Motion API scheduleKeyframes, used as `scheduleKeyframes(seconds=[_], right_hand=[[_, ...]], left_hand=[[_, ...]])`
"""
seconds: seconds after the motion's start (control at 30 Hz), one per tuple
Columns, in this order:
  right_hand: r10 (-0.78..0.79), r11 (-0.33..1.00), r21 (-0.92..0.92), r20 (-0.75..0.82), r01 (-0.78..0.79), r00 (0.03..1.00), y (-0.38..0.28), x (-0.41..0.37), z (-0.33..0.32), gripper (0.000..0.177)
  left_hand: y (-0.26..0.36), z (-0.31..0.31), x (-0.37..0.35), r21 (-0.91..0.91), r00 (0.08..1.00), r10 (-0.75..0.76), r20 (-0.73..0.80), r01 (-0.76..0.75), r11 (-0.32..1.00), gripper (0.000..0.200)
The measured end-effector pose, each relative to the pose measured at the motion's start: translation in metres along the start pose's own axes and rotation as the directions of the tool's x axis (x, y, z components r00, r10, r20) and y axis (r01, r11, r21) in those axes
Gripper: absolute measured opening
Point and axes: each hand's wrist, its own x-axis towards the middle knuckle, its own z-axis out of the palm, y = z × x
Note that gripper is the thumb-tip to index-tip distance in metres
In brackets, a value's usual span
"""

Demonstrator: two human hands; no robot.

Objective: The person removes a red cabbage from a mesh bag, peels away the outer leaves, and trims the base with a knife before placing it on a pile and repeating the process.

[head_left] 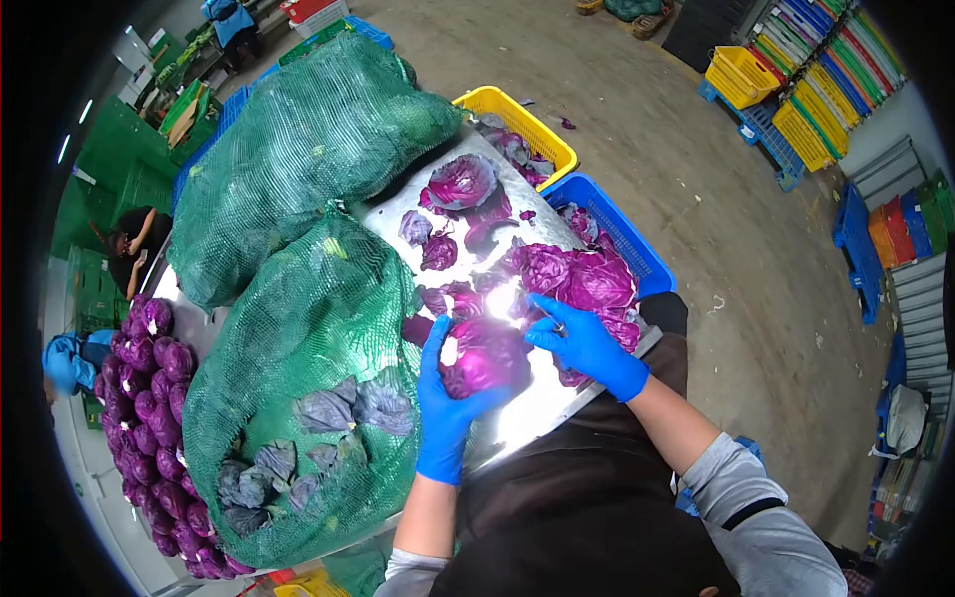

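Observation:
My left hand (445, 418), in a blue glove, is wrapped around the side and underside of a purple-red cabbage (494, 360), slightly blurred, above the metal table (522, 423). Just right of the cabbage, apart from it, is my right hand (594, 353), also gloved in blue. Its fingers are bent together; a small dark bit shows at them, too small to name. Loose purple cabbage leaves (599, 279) are heaped beyond my right hand. A cupped outer leaf (463, 182) rests farther back on the metal.
Left stand an open green mesh sack (298, 328) with wilted leaves and a full mesh sack (308, 149). Many cabbages (154, 418) are stacked beyond. A yellow crate (557, 149) and blue crate (637, 249) with leaves adjoin the table. Other people (139, 239) are at far left.

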Motion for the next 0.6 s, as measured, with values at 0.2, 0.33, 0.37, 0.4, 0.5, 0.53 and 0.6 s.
scheduleKeyframes(seconds=[0.2,0.33,0.37,0.4,0.5,0.53,0.6], right_hand=[[-0.519,0.698,-0.662,-0.204,0.273,0.83,0.042,-0.007,0.036,0.064],[-0.409,0.66,-0.725,-0.128,0.196,0.903,0.024,-0.02,0.041,0.062],[-0.377,0.664,-0.725,-0.118,0.18,0.919,0.023,-0.022,0.04,0.06],[-0.372,0.666,-0.725,-0.122,0.174,0.92,0.022,-0.023,0.04,0.06],[-0.341,0.646,-0.743,-0.076,0.174,0.937,0.02,-0.022,0.041,0.061],[-0.366,0.654,-0.733,-0.088,0.189,0.927,0.021,-0.023,0.043,0.06],[-0.389,0.661,-0.722,-0.095,0.205,0.916,0.031,-0.017,0.046,0.059]], left_hand=[[-0.067,-0.004,0.017,0.893,0.927,0.368,0.069,-0.222,0.392,0.1],[-0.073,0.003,0.016,0.927,0.863,0.479,0.16,-0.298,0.227,0.087],[-0.074,0.004,0.016,0.929,0.854,0.495,0.161,-0.3,0.215,0.082],[-0.075,0.005,0.016,0.928,0.855,0.491,0.165,-0.303,0.217,0.082],[-0.077,0.004,0.019,0.911,0.858,0.497,0.13,-0.302,0.282,0.079],[-0.077,0.002,0.018,0.905,0.856,0.496,0.146,-0.318,0.282,0.079],[-0.075,0.004,0.016,0.9,0.855,0.494,0.157,-0.329,0.284,0.079]])
